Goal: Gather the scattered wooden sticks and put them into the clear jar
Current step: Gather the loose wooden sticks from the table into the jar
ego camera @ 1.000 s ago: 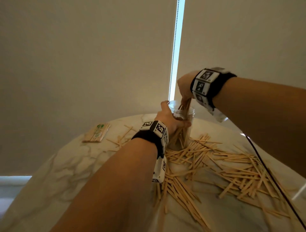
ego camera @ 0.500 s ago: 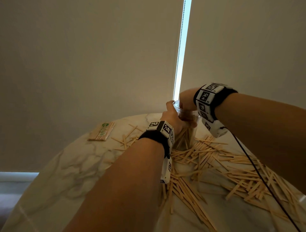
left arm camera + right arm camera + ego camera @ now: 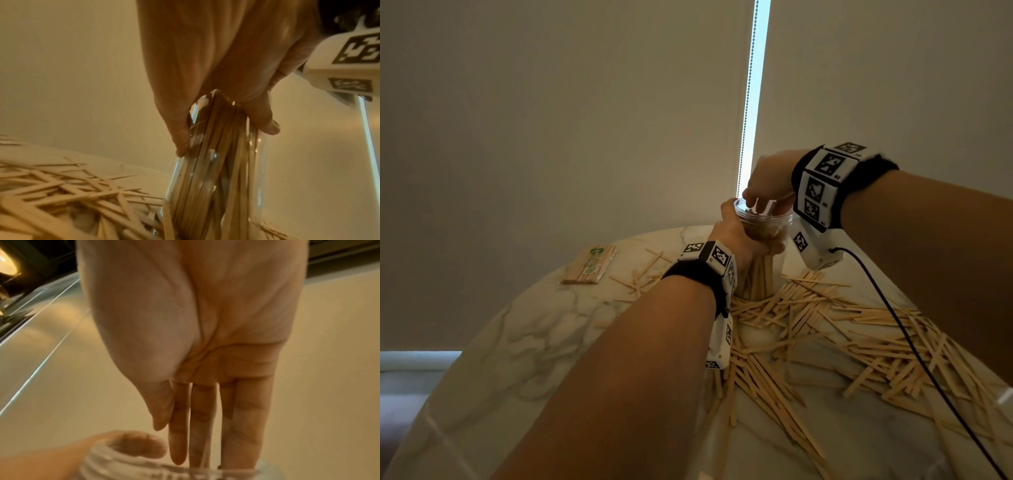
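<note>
A clear jar (image 3: 765, 270) stands upright on the marble table (image 3: 524, 335), packed with upright wooden sticks (image 3: 218, 186). My left hand (image 3: 736, 240) grips the jar near its top, thumb and fingers (image 3: 261, 116) curled round the wall. My right hand (image 3: 765, 192) hovers over the jar's mouth, its straight fingers (image 3: 202, 426) pointing down into the opening and holding nothing. The threaded rim (image 3: 107, 465) shows below them, with my left thumb (image 3: 135, 445) beside it. Several loose sticks (image 3: 835, 329) lie scattered round the jar's base and to the right.
A wrapped packet of sticks (image 3: 589, 265) lies at the table's far left, with a few loose sticks (image 3: 640, 281) beside it. A black cable (image 3: 893, 329) runs from my right wrist across the pile. A blind wall stands close behind the table.
A second ago my right hand held a bundle of sticks upright in the jar's mouth. The sticks are now down inside, and its fingers are straight and hold nothing. My left hand stays on the jar.
</note>
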Available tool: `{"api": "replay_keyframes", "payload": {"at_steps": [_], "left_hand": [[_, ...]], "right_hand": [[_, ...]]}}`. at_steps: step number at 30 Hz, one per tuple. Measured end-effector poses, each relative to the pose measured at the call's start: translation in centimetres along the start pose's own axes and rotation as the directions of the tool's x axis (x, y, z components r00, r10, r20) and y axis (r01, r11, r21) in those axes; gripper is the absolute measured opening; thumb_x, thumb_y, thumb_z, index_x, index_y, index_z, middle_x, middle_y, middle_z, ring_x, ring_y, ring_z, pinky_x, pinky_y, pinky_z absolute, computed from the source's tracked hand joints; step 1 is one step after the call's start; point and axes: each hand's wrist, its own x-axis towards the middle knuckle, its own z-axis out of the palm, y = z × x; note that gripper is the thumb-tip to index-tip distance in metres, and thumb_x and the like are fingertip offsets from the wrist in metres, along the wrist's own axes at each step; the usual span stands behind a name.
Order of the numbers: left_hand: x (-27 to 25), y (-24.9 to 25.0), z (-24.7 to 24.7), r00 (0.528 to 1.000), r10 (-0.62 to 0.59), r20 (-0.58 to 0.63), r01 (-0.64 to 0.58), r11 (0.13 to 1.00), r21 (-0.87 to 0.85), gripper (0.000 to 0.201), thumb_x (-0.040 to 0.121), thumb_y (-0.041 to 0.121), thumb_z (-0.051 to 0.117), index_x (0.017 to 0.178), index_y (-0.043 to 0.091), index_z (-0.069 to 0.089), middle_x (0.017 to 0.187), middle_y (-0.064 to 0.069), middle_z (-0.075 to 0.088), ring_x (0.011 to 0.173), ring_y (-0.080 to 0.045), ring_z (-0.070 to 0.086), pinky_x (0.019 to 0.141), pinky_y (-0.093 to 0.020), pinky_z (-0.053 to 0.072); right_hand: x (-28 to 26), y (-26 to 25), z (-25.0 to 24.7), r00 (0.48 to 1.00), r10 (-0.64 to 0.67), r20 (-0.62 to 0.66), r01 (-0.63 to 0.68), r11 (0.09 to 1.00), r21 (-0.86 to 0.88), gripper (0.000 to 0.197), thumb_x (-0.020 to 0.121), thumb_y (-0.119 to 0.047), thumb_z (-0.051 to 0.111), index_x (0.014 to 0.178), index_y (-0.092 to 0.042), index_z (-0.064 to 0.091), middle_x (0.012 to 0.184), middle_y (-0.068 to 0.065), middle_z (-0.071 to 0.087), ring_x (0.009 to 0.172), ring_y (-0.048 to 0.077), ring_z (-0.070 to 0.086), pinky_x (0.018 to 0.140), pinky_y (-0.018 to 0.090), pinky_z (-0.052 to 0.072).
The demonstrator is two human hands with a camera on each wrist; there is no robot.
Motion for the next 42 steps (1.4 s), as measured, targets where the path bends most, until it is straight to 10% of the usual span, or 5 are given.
{"api": "replay_keyframes", "payload": {"at_steps": [7, 12, 16, 22, 42], "left_hand": [[-3.6, 2.5, -0.2, 0.987, -0.163, -0.003, 0.162, 0.978, 0.130, 0.136, 0.069, 0.032, 0.089, 0.156, 0.016, -0.015, 0.154, -0.012, 0.037, 0.136, -0.030, 0.042, 0.103, -0.036, 0.042], [-10.0, 2.0, -2.3, 0.988, -0.150, -0.024, 0.140, 0.835, 0.532, 0.070, 0.080, 0.054, 0.074, 0.129, 0.007, 0.058, 0.116, -0.006, 0.065, 0.105, -0.023, 0.062, 0.083, -0.029, 0.046], [-14.9, 0.6, -2.5, 0.965, -0.261, 0.005, 0.177, 0.669, 0.722, 0.058, 0.082, 0.061, 0.066, 0.102, 0.007, 0.068, 0.087, -0.006, 0.066, 0.078, -0.020, 0.060, 0.064, -0.028, 0.046], [-20.3, 0.8, -1.3, 0.931, -0.362, 0.044, 0.146, 0.480, 0.865, 0.061, 0.083, 0.060, 0.067, 0.112, 0.006, 0.063, 0.109, -0.008, 0.064, 0.105, -0.026, 0.062, 0.080, -0.032, 0.048], [-20.7, 1.4, 0.2, 0.923, -0.384, 0.006, 0.143, 0.358, 0.923, 0.031, 0.102, 0.015, 0.047, 0.128, 0.002, 0.058, 0.132, -0.013, 0.059, 0.122, -0.026, 0.057, 0.097, -0.032, 0.047]], "right_hand": [[-4.5, 0.7, 0.0, 0.989, -0.080, -0.123, 0.079, 0.997, -0.010, 0.027, 0.094, -0.005, 0.055, 0.110, -0.016, 0.073, 0.107, -0.004, 0.072, 0.095, 0.017, 0.069, 0.088, 0.034, 0.058], [-9.5, 1.6, -0.2, 0.935, -0.052, -0.350, 0.095, 0.989, 0.109, 0.020, 0.096, -0.018, 0.053, 0.103, -0.014, 0.072, 0.098, -0.001, 0.070, 0.088, 0.020, 0.067, 0.082, 0.033, 0.057], [-15.2, 1.8, 2.3, 0.990, 0.058, -0.125, -0.028, 0.973, 0.229, 0.021, 0.095, -0.026, 0.063, 0.094, -0.007, 0.072, 0.080, 0.005, 0.074, 0.072, 0.019, 0.073, 0.077, 0.038, 0.062], [-22.4, -0.9, 9.4, 0.941, 0.079, 0.328, -0.075, 0.997, -0.027, 0.059, 0.081, -0.071, 0.062, 0.085, -0.012, 0.062, 0.090, 0.006, 0.072, 0.079, 0.021, 0.066, 0.085, 0.034, 0.057], [-23.0, -2.3, 12.3, 0.953, 0.022, 0.303, 0.029, 0.987, -0.161, 0.033, 0.096, -0.021, 0.061, 0.124, -0.003, 0.063, 0.113, 0.011, 0.064, 0.104, 0.025, 0.062, 0.084, 0.029, 0.049]]}}
